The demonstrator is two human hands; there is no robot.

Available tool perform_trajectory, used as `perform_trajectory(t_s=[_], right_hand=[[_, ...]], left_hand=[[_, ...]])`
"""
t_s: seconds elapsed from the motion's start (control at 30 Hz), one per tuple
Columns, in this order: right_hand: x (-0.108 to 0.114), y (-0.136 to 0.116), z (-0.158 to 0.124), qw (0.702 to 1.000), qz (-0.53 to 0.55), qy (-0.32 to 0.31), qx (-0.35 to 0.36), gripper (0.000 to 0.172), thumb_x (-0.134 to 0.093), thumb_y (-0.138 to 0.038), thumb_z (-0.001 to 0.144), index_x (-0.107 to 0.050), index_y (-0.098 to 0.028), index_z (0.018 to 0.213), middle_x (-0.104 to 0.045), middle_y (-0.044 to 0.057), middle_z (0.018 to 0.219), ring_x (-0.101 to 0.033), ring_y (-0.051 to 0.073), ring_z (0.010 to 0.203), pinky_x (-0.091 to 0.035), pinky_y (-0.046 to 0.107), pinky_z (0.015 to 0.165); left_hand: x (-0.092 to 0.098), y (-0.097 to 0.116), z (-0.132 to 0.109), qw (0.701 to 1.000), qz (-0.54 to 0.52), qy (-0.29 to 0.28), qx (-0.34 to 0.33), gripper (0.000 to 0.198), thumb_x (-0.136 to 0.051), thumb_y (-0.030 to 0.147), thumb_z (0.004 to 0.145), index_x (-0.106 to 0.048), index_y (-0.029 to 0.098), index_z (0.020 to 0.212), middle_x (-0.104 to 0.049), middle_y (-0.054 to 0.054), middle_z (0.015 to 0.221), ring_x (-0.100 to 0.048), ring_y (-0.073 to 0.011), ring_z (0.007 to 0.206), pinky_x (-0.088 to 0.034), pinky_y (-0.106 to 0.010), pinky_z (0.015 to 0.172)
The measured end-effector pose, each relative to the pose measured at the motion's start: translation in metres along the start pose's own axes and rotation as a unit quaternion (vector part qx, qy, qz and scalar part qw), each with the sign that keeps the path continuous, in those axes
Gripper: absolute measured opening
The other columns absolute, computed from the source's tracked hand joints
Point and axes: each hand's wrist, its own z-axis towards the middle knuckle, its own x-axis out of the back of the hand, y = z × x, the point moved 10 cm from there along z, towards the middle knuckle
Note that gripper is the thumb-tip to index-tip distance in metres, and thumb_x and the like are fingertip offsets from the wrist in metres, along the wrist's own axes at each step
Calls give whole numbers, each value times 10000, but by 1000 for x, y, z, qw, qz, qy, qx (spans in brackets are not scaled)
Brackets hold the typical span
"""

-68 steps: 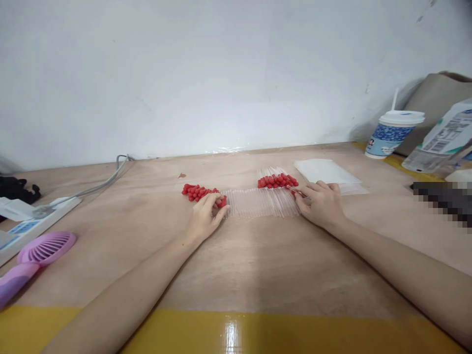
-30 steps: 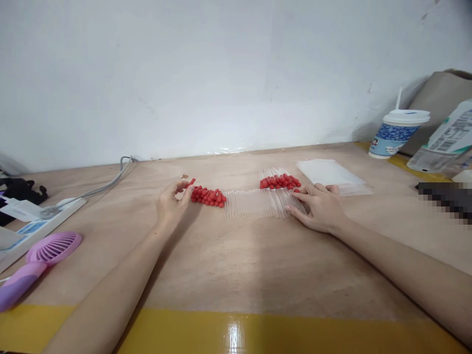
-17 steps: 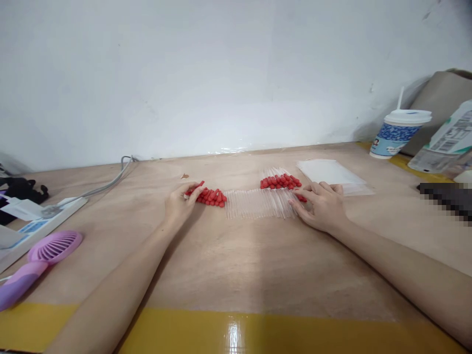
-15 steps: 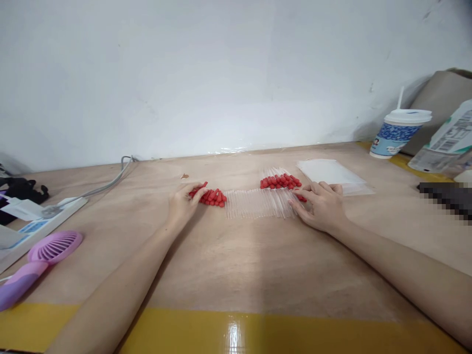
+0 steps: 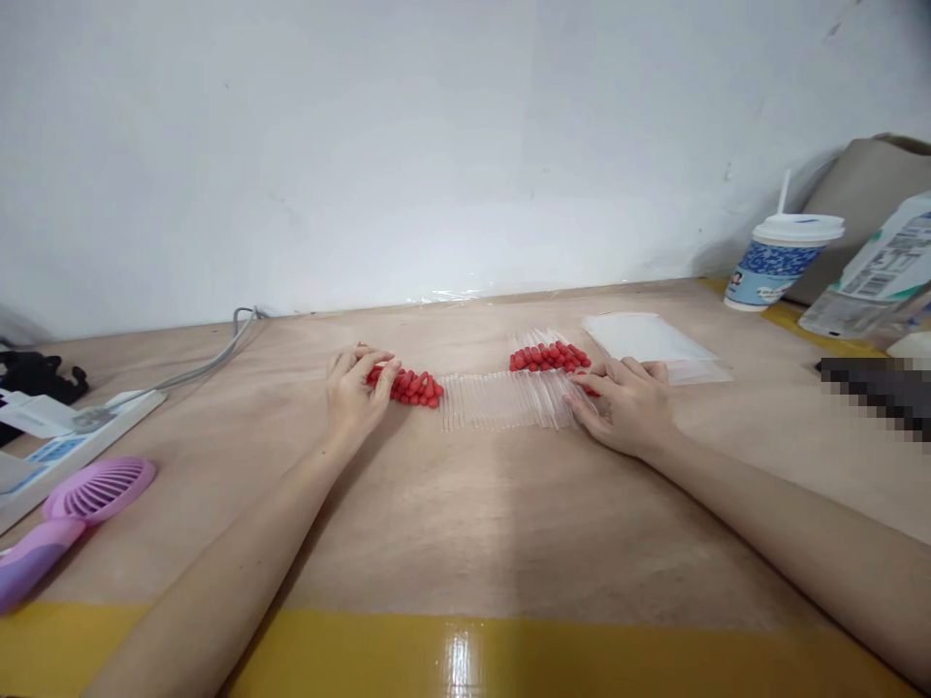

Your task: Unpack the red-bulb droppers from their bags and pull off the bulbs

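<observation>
Side by side on the table lies a row of thin clear tubes (image 5: 501, 399). At its left end is a cluster of red rubber bulbs (image 5: 416, 388). My left hand (image 5: 362, 393) is curled around the left side of this cluster, thumb and fingers closed on the bulbs; what exactly is pinched is partly hidden. My right hand (image 5: 624, 402) rests at the row's right end, thumb and index finger closed on the outermost tubes. A bit of red shows beside its index finger. Just behind the row lie red-bulbed droppers (image 5: 551, 357), their clear stems pointing away from me.
Clear plastic bags (image 5: 647, 339) lie behind my right hand. A paper cup (image 5: 782, 260) with a straw and a plastic bottle (image 5: 865, 281) stand far right, near a dark pixelated object (image 5: 877, 393). To the left are a pink handheld fan (image 5: 98, 491) and a power strip (image 5: 80, 446).
My left thumb and fingers have shifted on the bulbs; the red bulb that stuck up between them no longer shows upright. My right hand stays at the tubes. The view has shifted slightly.
</observation>
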Motion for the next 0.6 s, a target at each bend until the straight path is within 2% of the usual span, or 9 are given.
perform_trajectory(t_s=[0.07,0.13,0.2,0.3,0.4,0.47,0.6], right_hand=[[0,-2,0,1000,8,3,8,210,-550,-373,777,-675,-208,813,-623,28,752,-512,155,699,-240,334,715],[0,-5,0,1000,22,3,22,191,-556,-352,776,-674,-204,800,-618,27,751,-513,153,704,-243,330,710],[0,-10,-1,998,39,0,41,176,-563,-335,772,-673,-199,785,-610,29,752,-512,153,709,-252,325,704],[-2,-14,-2,996,66,-10,61,164,-569,-322,767,-672,-195,775,-594,35,754,-505,156,716,-272,318,699],[-4,-17,-3,992,92,-24,78,150,-572,-303,767,-672,-192,774,-578,37,740,-496,158,718,-293,314,692],[-5,-20,-3,989,109,-33,92,138,-578,-292,763,-673,-192,774,-572,35,723,-490,160,720,-307,314,690],[-7,-22,-3,985,132,-42,101,125,-573,-269,768,-671,-191,780,-577,39,727,-485,166,742,-333,319,701]], left_hand=[[1,16,5,1000,0,-2,-16,156,-565,302,786,-659,185,830,-617,-43,859,-542,-190,871,-413,-344,838],[-8,38,10,998,-9,-37,-39,144,-564,291,784,-655,191,834,-607,-40,874,-528,-185,864,-410,-337,826],[-30,61,13,992,-20,-109,-65,129,-556,283,789,-651,197,809,-600,-37,889,-519,-186,878,-408,-330,809],[-74,92,12,969,-29,-229,-88,117,-565,282,777,-642,195,757,-596,-35,878,-521,-195,875,-410,-324,769],[-114,106,14,954,-15,-294,-63,130,-580,313,762,-644,201,776,-600,-45,879,-522,-219,897,-403,-345,778],[-135,111,16,944,-5,-326,-41,210,-593,399,744,-638,205,810,-607,-52,877,-524,-237,915,-400,-366,794],[-159,121,18,931,5,-364,-37,326,-591,505,716,-615,196,817,-618,-56,884,-541,-244,902,-407,-366,788]])
